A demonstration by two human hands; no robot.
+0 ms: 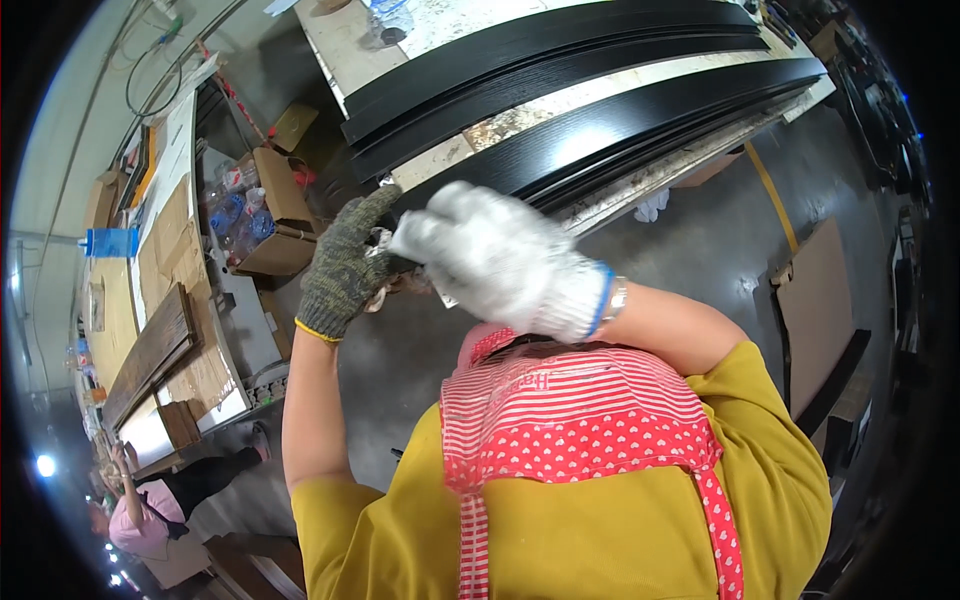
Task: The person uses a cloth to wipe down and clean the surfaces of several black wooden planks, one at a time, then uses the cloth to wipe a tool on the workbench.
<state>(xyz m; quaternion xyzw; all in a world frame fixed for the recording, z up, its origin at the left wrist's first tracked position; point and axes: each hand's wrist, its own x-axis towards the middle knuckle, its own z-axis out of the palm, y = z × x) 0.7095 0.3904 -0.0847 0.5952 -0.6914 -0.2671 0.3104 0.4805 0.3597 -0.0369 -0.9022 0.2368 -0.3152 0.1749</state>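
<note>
My left hand (343, 265), in a dark grey-green knit glove with a yellow cuff, is at the near left end of a long glossy black panel (600, 135). Its fingers are closed round a crumpled whitish-brown rag-like piece (377, 298), which is partly hidden. Just right of it, my right hand (505, 258) wears a white knit glove with a blue cuff. Motion blurs that hand, and its fingers point toward the left one over the panel's end. Whether it grips anything does not show. The panel lies along the front edge of a worn white table.
More black panels (540, 60) lie farther back on the table. At left, a cardboard box (280, 210) holds plastic bottles beside a bench with brown boards (155, 355). A person in pink (145, 515) is at lower left. Cardboard sheets (818, 315) stand at right.
</note>
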